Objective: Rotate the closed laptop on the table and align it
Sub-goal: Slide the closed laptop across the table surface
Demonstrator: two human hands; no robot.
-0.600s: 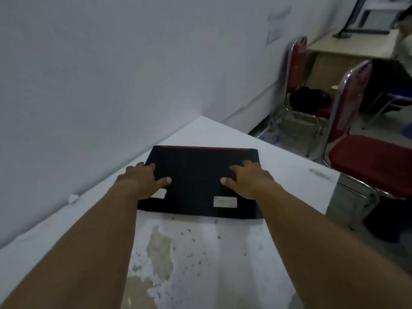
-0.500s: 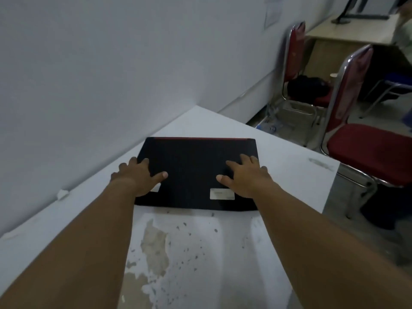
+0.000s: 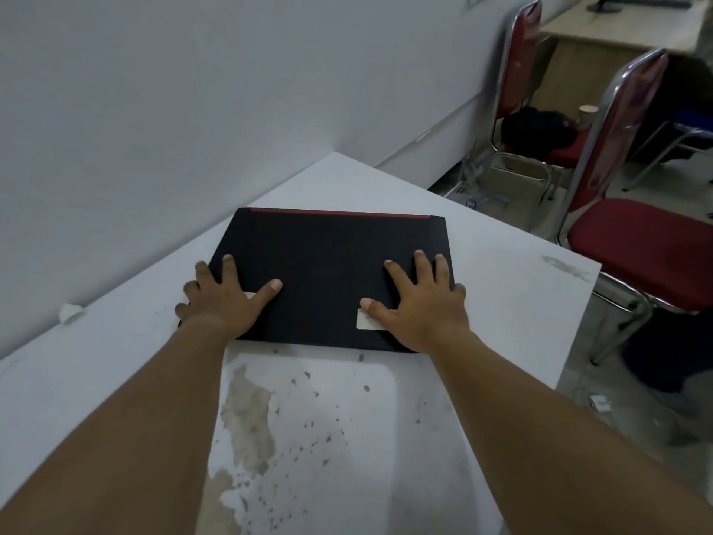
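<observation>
Black textured closed laptop (image 3: 332,264), likely stiff and heavyish, slides flat on the table (image 3: 501,272); left hand (image 3: 227,299) at 8 o'clock and right hand (image 3: 420,307) at 4 o'clock lie spread flat, pressing its lid, gripping nothing.

no legible text — laptop sticker (image 3: 366,320) blank, unreadable

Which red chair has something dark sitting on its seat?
The far red chair, the one by the wall. A dark bag lies on its seat. The nearer red chair, beside the table, has a bare seat.
</observation>
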